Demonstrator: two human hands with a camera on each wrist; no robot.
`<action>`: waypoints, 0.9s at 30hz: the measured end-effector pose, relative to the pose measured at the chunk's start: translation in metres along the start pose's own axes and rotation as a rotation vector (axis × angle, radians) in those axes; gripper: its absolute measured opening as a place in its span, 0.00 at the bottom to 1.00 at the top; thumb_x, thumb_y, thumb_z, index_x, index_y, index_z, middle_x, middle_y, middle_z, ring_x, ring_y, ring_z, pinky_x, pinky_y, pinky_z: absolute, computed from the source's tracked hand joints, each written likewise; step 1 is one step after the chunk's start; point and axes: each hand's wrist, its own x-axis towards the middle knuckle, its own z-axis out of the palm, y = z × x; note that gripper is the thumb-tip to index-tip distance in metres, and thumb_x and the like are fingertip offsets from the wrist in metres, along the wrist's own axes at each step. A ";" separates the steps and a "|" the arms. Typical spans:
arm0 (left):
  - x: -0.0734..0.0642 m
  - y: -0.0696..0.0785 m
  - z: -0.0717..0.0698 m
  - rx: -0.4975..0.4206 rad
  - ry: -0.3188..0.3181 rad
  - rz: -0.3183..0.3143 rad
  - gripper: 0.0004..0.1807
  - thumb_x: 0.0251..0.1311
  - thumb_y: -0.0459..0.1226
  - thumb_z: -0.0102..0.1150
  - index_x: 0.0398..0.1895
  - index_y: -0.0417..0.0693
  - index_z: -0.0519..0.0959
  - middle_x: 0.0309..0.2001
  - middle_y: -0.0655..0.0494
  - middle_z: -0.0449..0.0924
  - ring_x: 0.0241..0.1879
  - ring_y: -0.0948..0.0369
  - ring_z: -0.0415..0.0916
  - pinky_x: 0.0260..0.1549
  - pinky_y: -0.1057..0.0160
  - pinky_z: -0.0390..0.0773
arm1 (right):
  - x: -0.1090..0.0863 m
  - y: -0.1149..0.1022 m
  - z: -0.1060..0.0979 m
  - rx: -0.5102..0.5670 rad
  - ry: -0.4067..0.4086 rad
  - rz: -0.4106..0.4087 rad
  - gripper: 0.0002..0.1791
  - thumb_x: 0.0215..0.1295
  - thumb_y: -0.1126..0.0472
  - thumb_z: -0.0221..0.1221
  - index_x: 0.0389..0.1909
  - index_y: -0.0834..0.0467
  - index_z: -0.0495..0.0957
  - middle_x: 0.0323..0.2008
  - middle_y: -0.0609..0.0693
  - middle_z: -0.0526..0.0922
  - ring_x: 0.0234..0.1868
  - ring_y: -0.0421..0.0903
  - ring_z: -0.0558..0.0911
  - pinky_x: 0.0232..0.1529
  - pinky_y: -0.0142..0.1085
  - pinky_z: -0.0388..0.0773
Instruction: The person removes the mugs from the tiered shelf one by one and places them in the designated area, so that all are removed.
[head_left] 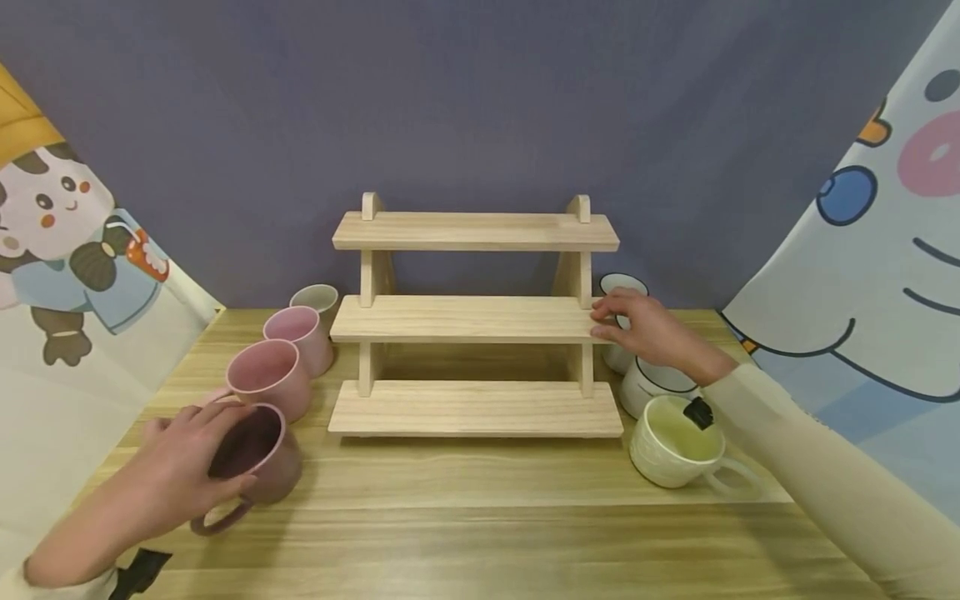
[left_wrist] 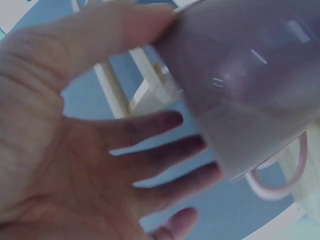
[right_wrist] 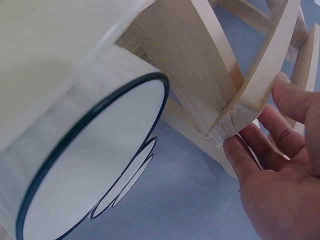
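At the lower left, my left hand [head_left: 176,467] spans the rim of a dark mauve mug [head_left: 279,471]. In the left wrist view its thumb touches the mug [left_wrist: 245,85], and the other fingers stretch out beside the rim, fairly straight. My right hand [head_left: 648,329] pinches the right end of the middle board of a three-tier wooden display stand [head_left: 472,318]. The right wrist view shows the thumb on one side of that board [right_wrist: 250,100] and the fingers under its end.
Pink mugs [head_left: 296,392] [head_left: 318,350] and a pale cup [head_left: 315,298] line up left of the stand. To its right stand a pale green mug [head_left: 660,462], a white dark-rimmed mug [head_left: 637,392] and more white mugs [head_left: 622,285] behind. A grey-blue cloth [head_left: 480,108] hangs at the back.
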 end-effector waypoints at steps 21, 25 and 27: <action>-0.008 -0.022 -0.002 0.073 -0.087 0.016 0.38 0.28 0.37 0.79 0.49 0.36 0.75 0.48 0.33 0.75 0.41 0.39 0.72 0.29 0.42 0.68 | 0.000 -0.001 0.002 -0.005 -0.002 -0.018 0.11 0.63 0.62 0.61 0.43 0.63 0.80 0.50 0.59 0.76 0.52 0.57 0.73 0.49 0.51 0.70; -0.001 -0.014 -0.004 0.061 -0.038 0.030 0.38 0.33 0.43 0.78 0.51 0.37 0.74 0.49 0.36 0.75 0.44 0.40 0.72 0.30 0.42 0.68 | -0.004 -0.008 0.002 -0.036 0.021 -0.016 0.12 0.65 0.60 0.60 0.45 0.63 0.80 0.48 0.57 0.76 0.50 0.55 0.74 0.48 0.50 0.70; 0.007 -0.004 -0.006 0.051 0.023 0.054 0.36 0.37 0.45 0.76 0.51 0.39 0.74 0.48 0.39 0.75 0.43 0.40 0.73 0.30 0.43 0.68 | -0.006 -0.017 0.002 -0.050 0.057 -0.014 0.13 0.66 0.59 0.59 0.46 0.64 0.79 0.48 0.57 0.76 0.49 0.55 0.75 0.48 0.50 0.71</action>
